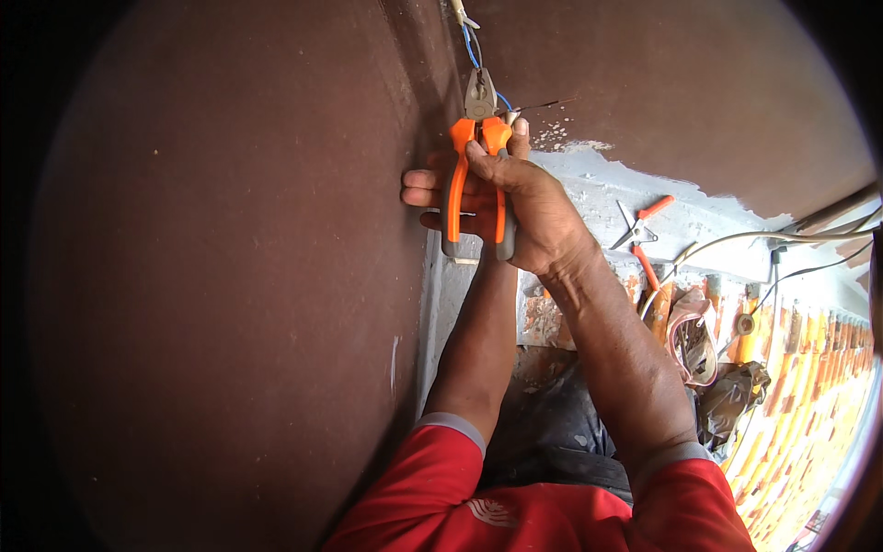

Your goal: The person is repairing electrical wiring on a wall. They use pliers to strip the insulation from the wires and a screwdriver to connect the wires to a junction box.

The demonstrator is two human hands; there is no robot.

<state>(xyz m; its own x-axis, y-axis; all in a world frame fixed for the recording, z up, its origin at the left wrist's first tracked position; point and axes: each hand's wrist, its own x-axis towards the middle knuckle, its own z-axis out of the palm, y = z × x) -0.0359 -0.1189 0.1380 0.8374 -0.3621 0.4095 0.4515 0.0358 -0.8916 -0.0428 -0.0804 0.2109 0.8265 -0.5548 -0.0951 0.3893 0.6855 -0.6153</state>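
Observation:
My right hand [529, 198] is closed on combination pliers [479, 109] with orange and grey handles, its thumb on the handles. Their jaws point up and meet dark, twisted wire ends [479, 81]. Above the jaws, a blue wire [470, 44] and a grey one come down from a pale cable [459, 11]. My left hand [520, 140] is mostly hidden behind the right; a fingertip presses the pale cut end of a second cable [511, 117]. From that end a blue wire runs to the jaws and a thin dark wire [550, 104] sticks out right. Several fingers extend left behind the handles.
Brown wall surfaces [230, 230] meet in a corner beside my hands. On the white ledge [589, 189] at right lies an open cutting tool with red handles [655, 207]. Loose cables [736, 236] run along the right, above a pinkish strap-like item [692, 340] and a dark bag [733, 400].

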